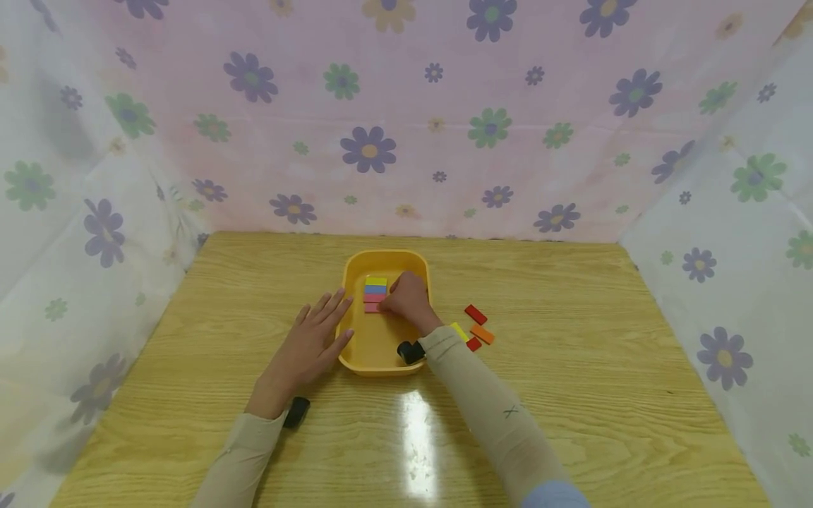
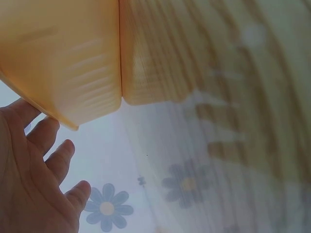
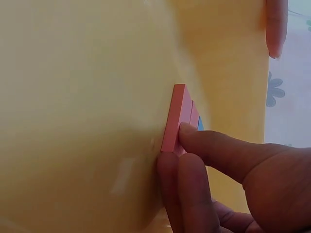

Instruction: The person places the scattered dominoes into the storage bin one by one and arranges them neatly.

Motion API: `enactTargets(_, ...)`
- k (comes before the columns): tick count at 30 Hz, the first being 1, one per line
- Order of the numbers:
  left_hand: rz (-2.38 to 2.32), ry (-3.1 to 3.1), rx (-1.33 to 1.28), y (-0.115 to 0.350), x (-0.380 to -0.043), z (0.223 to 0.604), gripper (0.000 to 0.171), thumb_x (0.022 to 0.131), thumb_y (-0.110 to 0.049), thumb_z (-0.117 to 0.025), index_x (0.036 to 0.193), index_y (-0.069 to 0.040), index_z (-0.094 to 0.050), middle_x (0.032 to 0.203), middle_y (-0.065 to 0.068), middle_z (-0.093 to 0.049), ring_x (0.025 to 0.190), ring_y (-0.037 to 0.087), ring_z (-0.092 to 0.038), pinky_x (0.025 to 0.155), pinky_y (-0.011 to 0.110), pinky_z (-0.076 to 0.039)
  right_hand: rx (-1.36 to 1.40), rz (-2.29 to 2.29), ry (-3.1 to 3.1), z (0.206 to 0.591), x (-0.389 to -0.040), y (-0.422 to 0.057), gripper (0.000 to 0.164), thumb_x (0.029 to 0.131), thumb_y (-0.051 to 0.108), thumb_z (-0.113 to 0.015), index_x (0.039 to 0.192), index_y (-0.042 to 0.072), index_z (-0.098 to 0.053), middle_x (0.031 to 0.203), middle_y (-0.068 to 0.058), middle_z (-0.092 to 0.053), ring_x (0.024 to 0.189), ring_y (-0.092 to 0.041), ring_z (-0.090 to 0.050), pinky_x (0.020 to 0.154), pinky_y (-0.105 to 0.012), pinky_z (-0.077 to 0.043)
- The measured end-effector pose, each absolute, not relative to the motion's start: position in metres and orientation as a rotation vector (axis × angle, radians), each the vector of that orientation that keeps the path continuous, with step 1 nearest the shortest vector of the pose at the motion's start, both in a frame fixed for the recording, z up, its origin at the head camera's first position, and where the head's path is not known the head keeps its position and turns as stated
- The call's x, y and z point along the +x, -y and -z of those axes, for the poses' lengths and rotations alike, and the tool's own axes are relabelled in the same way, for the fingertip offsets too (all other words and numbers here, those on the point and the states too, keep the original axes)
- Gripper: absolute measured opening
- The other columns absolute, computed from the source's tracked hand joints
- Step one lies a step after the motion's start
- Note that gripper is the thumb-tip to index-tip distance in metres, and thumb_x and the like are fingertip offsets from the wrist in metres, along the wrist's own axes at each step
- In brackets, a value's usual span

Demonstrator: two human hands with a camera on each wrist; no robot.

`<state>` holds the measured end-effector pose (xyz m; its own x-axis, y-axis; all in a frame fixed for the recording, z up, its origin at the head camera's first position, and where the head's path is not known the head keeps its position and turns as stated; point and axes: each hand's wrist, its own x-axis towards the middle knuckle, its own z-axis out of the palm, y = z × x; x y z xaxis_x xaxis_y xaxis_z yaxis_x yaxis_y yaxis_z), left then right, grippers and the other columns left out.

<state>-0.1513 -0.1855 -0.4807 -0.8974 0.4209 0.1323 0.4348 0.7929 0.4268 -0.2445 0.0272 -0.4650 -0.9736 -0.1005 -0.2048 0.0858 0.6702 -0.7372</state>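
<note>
A yellow plastic tray (image 1: 375, 356) stands on the wooden table. Inside it a yellow, a blue and two pink blocks lie side by side in a row. My right hand (image 1: 409, 300) reaches into the tray and pinches the nearest pink block (image 3: 175, 119) at its right end, with the thumb on top and the fingertips against the end. In the right wrist view a second pink block and a bit of blue block (image 3: 200, 124) show behind it. My left hand (image 1: 311, 346) rests with straight, spread fingers on the tray's left rim (image 2: 53, 119).
Right of the tray lie a red block (image 1: 476, 314), an orange block (image 1: 483, 334), a yellow block (image 1: 459, 332) and another red block (image 1: 473, 343), the last two partly near my right sleeve. Flower-patterned cloth (image 1: 438, 148) walls the table at the back and sides.
</note>
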Motion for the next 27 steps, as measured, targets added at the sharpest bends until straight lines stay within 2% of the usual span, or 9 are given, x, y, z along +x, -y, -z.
enactTargets(9,0.714,2.947,-0.704,0.1844,-0.1507,0.4801,0.062,0.108,-0.04,-0.048,0.161,-0.013,-0.031,0.17,0.007,-0.021,0.156,0.035,-0.019,0.122,0.065,-0.012,-0.053,1.223,-2.685,0.4691,-0.2464,-0.0293,0.055,0.071,0.008,-0.089,0.05,0.015,-0.038,0.05,0.005,-0.022,0.045,-0.011,-0.02,0.043,-0.024,-0.019)
enactTargets(19,0.708,2.948,-0.703,0.1848,-0.1517,0.4805,0.062,0.108,-0.041,-0.047,0.162,-0.015,-0.03,0.17,0.005,-0.02,0.156,0.034,-0.018,0.123,0.064,-0.012,-0.066,1.253,-2.682,0.4695,-0.2463,-0.0304,0.035,0.071,0.008,-0.089,0.065,0.007,-0.055,0.058,0.002,-0.038,0.052,-0.013,-0.035,0.048,-0.023,-0.031)
enactTargets(22,0.705,2.947,-0.701,0.1852,-0.1517,0.4805,0.062,0.108,-0.041,-0.047,0.162,-0.015,-0.03,0.17,0.005,-0.02,0.156,0.035,-0.019,0.122,0.064,-0.012,-0.069,1.267,-2.685,0.4687,-0.2461,-0.0299,0.033,0.07,0.008,-0.09,0.065,0.007,-0.057,0.057,0.003,-0.039,0.052,-0.011,-0.033,0.048,-0.022,-0.03)
enactTargets(25,0.705,2.948,-0.702,0.1853,-0.1514,0.4807,0.063,0.108,-0.041,-0.048,0.162,-0.014,-0.03,0.17,0.006,-0.021,0.156,0.035,-0.019,0.122,0.065,-0.013,-0.079,1.259,-2.681,0.4691,-0.2461,-0.0294,0.039,0.071,0.008,-0.089,0.06,0.009,-0.052,0.055,0.003,-0.031,0.051,-0.012,-0.026,0.047,-0.024,-0.024)
enactTargets(27,0.707,2.947,-0.702,0.1853,-0.1513,0.4808,0.063,0.108,-0.041,-0.048,0.162,-0.015,-0.031,0.17,0.006,-0.021,0.156,0.035,-0.019,0.122,0.065,-0.013,-0.077,1.257,-2.685,0.4697,-0.2461,-0.0292,0.038,0.071,0.009,-0.09,0.061,0.009,-0.053,0.054,0.004,-0.033,0.051,-0.011,-0.028,0.047,-0.024,-0.025)
